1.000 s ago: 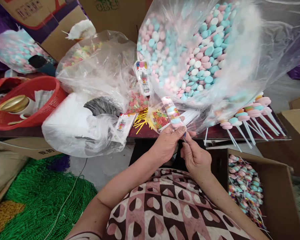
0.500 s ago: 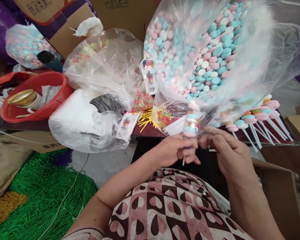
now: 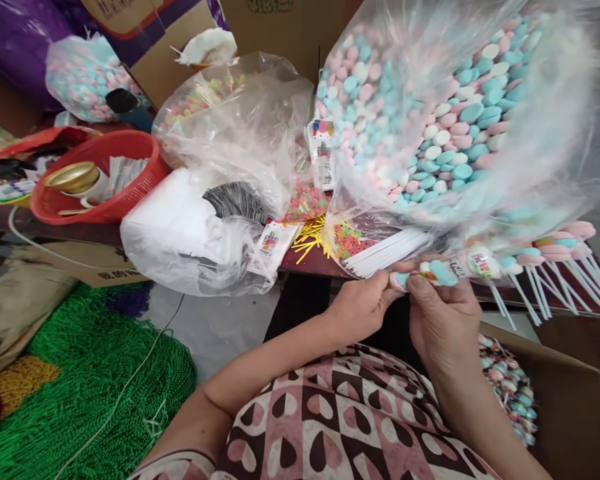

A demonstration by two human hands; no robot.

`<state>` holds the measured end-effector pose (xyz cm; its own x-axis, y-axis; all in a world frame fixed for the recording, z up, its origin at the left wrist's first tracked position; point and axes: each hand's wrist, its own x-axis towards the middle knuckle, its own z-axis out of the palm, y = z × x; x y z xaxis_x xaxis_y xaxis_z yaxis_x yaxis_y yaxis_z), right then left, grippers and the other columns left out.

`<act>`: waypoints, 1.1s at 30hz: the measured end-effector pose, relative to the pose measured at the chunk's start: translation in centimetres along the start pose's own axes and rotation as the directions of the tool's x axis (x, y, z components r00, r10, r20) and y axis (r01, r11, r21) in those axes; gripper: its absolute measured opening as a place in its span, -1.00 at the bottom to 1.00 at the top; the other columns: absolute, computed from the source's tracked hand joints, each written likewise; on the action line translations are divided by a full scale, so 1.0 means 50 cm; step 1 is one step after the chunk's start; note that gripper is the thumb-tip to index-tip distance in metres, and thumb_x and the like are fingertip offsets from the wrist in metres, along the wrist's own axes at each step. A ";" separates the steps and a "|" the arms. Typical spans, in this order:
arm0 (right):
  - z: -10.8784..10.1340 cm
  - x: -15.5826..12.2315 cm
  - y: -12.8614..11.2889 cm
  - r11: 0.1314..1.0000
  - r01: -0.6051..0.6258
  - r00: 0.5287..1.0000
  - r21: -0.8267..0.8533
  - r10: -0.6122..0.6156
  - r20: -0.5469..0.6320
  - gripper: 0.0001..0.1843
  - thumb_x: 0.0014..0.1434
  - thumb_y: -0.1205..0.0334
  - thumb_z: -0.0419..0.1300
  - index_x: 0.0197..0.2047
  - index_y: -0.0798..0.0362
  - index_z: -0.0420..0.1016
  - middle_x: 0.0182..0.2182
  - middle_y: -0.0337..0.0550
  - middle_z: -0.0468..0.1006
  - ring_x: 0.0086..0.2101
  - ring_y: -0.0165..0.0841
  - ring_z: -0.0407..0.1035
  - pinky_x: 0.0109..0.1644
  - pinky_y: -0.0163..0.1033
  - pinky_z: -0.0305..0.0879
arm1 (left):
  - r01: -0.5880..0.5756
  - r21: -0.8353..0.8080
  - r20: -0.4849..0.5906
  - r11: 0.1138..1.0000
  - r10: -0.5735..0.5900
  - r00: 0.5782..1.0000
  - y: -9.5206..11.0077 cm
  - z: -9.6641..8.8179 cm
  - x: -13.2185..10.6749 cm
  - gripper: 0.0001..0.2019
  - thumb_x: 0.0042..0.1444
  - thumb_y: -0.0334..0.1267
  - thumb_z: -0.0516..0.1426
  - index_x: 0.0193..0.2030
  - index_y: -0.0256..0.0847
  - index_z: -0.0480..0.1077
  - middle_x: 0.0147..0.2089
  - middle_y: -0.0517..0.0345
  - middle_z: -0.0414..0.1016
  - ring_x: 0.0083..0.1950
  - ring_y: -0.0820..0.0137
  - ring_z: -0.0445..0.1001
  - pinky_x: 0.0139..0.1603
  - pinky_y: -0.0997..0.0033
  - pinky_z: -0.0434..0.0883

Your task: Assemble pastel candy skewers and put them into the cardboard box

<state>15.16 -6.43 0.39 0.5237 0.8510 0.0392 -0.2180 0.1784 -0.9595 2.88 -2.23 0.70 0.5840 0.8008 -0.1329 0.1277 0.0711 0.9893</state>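
Observation:
A marshmallow skewer [image 3: 443,273] in pink, blue and white lies sideways between my hands; a clear wrapper with print shows toward its right end. My left hand [image 3: 361,305] is closed, its fingers pinching the skewer's left end. Around the middle, my right hand [image 3: 444,320] grips it with the thumb on top. The stick of this skewer is hidden by my fingers. Just beyond my hands lies a bundle of white sticks [image 3: 387,252], with gummy rings [image 3: 351,241] beside it. More marshmallow skewers [image 3: 555,250] rest at the right, sticks pointing over the table edge.
A large clear bag of marshmallows [image 3: 445,137] fills the back right. Yellow twist ties [image 3: 311,238], a white plastic-wrapped stack [image 3: 167,227] and a red basket [image 3: 93,212] are further left. Below right, an open cardboard box [image 3: 570,400] holds wrapped sweets. Green cords [image 3: 105,373] cover the floor at left.
The skewer has turned from upright to sideways. My right hand has come onto its middle, while my left hand has shifted to its end. The camera view has swung slightly left.

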 end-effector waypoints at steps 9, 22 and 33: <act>0.000 0.038 -0.019 0.989 -0.007 0.945 -0.147 0.054 0.322 -0.75 -0.12 0.12 0.49 -0.41 -0.01 0.56 -0.50 -0.26 0.55 -0.52 -0.36 0.42 -0.46 -0.22 0.44 | 0.296 -0.535 0.455 0.792 -0.025 0.890 -0.004 -0.055 -0.020 -0.55 0.03 0.20 0.20 -0.31 -0.20 0.30 -0.58 0.42 0.06 -0.64 0.61 0.05 -0.42 0.39 0.33; 0.201 0.114 0.048 0.763 0.413 0.760 -0.498 0.013 0.649 -0.71 0.33 0.10 0.07 -0.05 0.01 0.54 -0.17 -0.11 0.64 -0.17 -0.28 0.53 -0.03 -0.13 0.43 | -0.167 -0.510 -0.372 0.844 -0.042 0.927 -0.020 -0.208 -0.038 -0.68 0.14 0.06 0.17 -0.33 -0.18 0.31 -0.68 0.47 0.01 -0.66 0.60 -0.02 -0.46 0.49 0.29; 0.208 0.194 0.113 -0.097 0.858 0.514 -0.505 0.205 0.833 -0.74 0.29 0.35 0.02 -0.25 0.14 0.55 -0.25 0.07 0.56 -0.20 -0.20 0.39 -0.15 -0.19 0.19 | -0.203 -0.640 -0.400 0.741 -0.095 0.912 -0.023 -0.232 -0.034 -0.69 0.10 -0.01 0.24 -0.36 -0.22 0.32 -0.68 0.49 -0.03 -0.70 0.66 0.00 -0.51 0.52 0.34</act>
<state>10.46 7.97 -1.73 -0.4615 0.8854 0.0560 0.8863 0.4629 -0.0147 -7.56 3.20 0.49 0.1998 0.9610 -0.1911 -0.5366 0.2705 0.7993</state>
